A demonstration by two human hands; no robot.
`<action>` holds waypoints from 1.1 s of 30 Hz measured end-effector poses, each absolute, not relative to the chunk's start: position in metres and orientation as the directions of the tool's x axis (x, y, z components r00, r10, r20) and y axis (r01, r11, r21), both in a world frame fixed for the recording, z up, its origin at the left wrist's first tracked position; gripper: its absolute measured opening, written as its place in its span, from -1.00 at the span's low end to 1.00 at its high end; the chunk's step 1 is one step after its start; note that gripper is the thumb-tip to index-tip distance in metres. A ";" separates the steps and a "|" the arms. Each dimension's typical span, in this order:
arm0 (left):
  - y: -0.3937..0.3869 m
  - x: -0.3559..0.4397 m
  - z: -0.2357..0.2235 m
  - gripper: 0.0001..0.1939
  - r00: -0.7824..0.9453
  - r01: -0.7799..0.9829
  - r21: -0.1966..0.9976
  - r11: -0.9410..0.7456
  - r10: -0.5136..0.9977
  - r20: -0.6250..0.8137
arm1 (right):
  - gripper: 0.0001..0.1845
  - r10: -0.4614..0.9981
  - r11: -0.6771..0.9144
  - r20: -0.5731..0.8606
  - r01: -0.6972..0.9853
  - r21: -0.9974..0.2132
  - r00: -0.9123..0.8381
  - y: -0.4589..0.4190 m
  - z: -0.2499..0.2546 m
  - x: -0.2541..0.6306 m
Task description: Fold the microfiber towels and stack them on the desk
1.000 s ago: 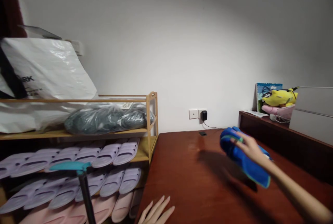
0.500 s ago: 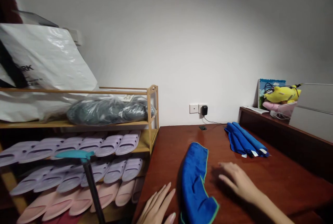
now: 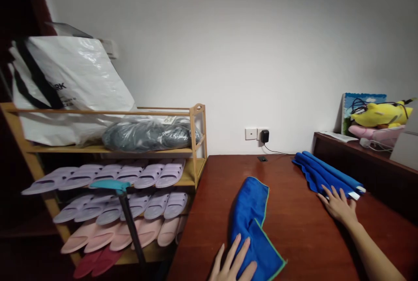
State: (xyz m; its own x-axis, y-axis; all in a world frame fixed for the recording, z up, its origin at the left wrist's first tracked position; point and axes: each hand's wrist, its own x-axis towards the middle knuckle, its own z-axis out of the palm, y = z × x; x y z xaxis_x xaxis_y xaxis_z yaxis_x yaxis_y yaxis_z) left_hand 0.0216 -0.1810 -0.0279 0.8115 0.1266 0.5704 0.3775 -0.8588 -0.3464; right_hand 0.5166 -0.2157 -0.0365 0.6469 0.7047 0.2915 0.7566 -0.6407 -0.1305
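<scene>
A blue cloth point(image 3: 251, 202) with green edging lies crumpled on the brown table point(image 3: 294, 237), one corner turned toward the right. My left hand point(image 3: 232, 263) rests on its near part, fingers spread. Farther right, several blue cloths point(image 3: 321, 170) lie side by side in long folds, with white tags at their near ends. My right hand point(image 3: 341, 207) reaches them with outstretched fingers, its tips at the front edge of the nearest cloth. Neither hand is closed around anything.
Left of the table stands a wooden rack point(image 3: 196, 141) holding rows of lilac slippers point(image 3: 170, 173), pink slippers point(image 3: 148, 231) and a white bag point(image 3: 75, 76). A turquoise-topped handle point(image 3: 109, 185) rises before it. A raised shelf point(image 3: 369, 152) bears a yellow plush toy point(image 3: 375, 115). A black plug point(image 3: 264, 136) sits in the wall.
My right hand has moved right and forward to the folded cloths. My left hand has shifted from the bare table onto the crumpled cloth. The view has turned slightly left.
</scene>
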 end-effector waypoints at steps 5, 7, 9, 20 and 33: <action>-0.192 0.019 -0.016 -0.88 0.819 0.357 -0.256 -0.899 0.169 0.549 | -0.28 0.701 -0.587 0.400 0.796 -0.145 0.590 -0.216 -0.022 0.472; -0.196 0.017 -0.009 -0.90 0.824 0.349 -0.205 -0.914 0.195 0.532 | -0.34 0.820 -0.418 0.381 0.901 -0.112 0.428 -0.213 -0.015 0.433; -0.201 0.016 -0.002 -0.86 0.825 0.345 -0.157 -0.925 0.218 0.522 | -0.43 0.933 -0.162 0.310 0.983 -0.084 0.181 -0.210 -0.010 0.385; -0.208 -0.041 0.022 -0.75 0.829 0.381 -0.266 -0.886 0.200 0.522 | -0.59 0.954 0.285 0.180 0.910 -0.300 -0.240 -0.221 0.024 0.278; -0.209 -0.014 0.009 -0.70 0.856 0.281 -0.368 -0.886 0.058 0.514 | -0.64 0.975 0.048 0.223 0.994 -0.103 -0.024 -0.238 0.020 0.333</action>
